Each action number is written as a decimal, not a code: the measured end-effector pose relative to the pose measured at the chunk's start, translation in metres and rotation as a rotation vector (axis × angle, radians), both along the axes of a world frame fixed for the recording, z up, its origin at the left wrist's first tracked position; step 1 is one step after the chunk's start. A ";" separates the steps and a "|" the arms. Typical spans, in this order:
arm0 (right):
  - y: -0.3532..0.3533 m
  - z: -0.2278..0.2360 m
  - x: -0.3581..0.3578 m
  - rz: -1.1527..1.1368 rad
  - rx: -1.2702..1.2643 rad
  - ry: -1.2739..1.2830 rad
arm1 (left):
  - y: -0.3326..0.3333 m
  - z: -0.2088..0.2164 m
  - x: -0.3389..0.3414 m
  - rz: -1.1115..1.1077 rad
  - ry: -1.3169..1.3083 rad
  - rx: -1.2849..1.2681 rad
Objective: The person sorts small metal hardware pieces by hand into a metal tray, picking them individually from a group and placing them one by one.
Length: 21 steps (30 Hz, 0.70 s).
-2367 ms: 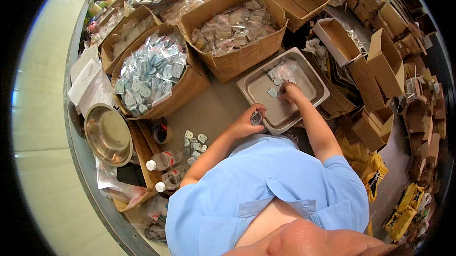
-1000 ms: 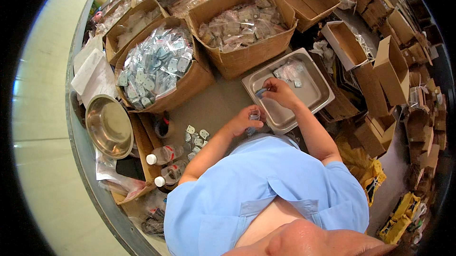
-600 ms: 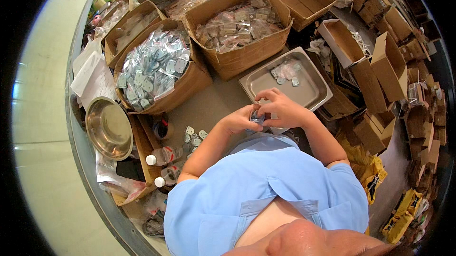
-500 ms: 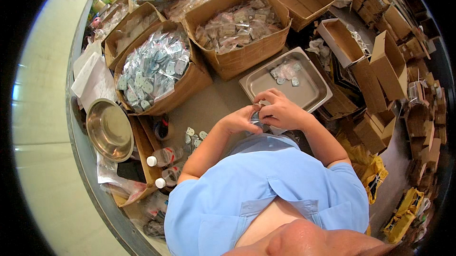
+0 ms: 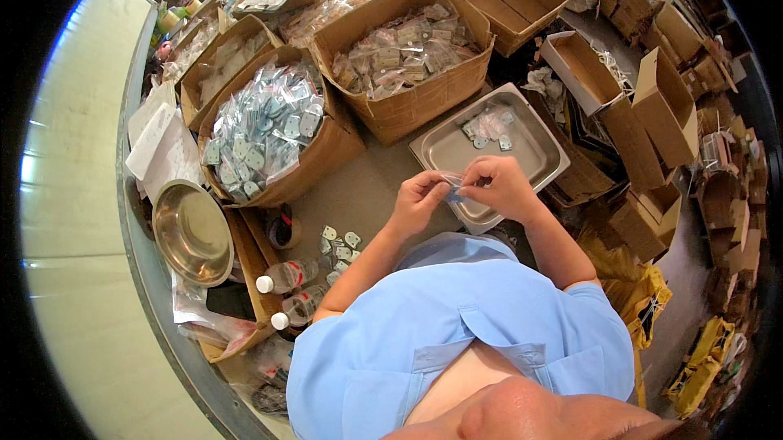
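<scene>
Between my two hands, in front of my chest, is a small clear plastic bag (image 5: 453,182). My left hand (image 5: 416,202) pinches one side of it with thumb and fingers. The other side is gripped by my right hand (image 5: 499,187), over the near edge of a shallow steel tray (image 5: 534,159). Whatever the bag contains is too small to make out. Several bagged metal plates (image 5: 491,125) lie toward the tray's far end. Loose metal plates (image 5: 342,249) with holes are scattered on the table beyond my left forearm.
A carton (image 5: 330,164) full of bagged plates stands at left, beside another carton (image 5: 424,110) of bagged parts. At far left sits a round steel bowl (image 5: 193,232). Two clear bottles (image 5: 291,275) with white caps lie by my left elbow. Open cardboard boxes (image 5: 665,110) crowd the right.
My hands have drawn slightly apart, the left one shifting a little left. The bag now shows stretched between the fingertips, where the fingers mostly covered it before.
</scene>
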State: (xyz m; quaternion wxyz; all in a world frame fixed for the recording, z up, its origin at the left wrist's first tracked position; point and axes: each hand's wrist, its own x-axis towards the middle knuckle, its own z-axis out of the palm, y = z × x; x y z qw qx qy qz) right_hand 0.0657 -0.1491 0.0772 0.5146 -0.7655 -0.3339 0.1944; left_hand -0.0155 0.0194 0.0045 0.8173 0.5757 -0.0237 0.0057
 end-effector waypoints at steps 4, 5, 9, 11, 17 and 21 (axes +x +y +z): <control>-0.002 -0.011 -0.002 -0.017 0.065 -0.049 | 0.001 -0.005 0.001 0.154 -0.071 0.079; -0.003 -0.012 -0.002 -0.031 0.038 -0.022 | 0.002 -0.006 0.002 0.173 -0.079 0.104; -0.003 -0.014 -0.005 -0.103 0.053 0.066 | 0.005 0.000 0.006 0.163 -0.208 0.367; -0.004 -0.019 -0.004 -0.029 0.048 -0.048 | 0.001 0.011 0.006 0.169 -0.275 0.565; -0.002 -0.028 -0.005 0.100 0.096 -0.130 | 0.004 0.016 -0.001 0.218 -0.302 0.634; -0.010 -0.051 0.029 0.117 0.161 -0.038 | 0.041 0.033 -0.007 0.453 -0.175 0.565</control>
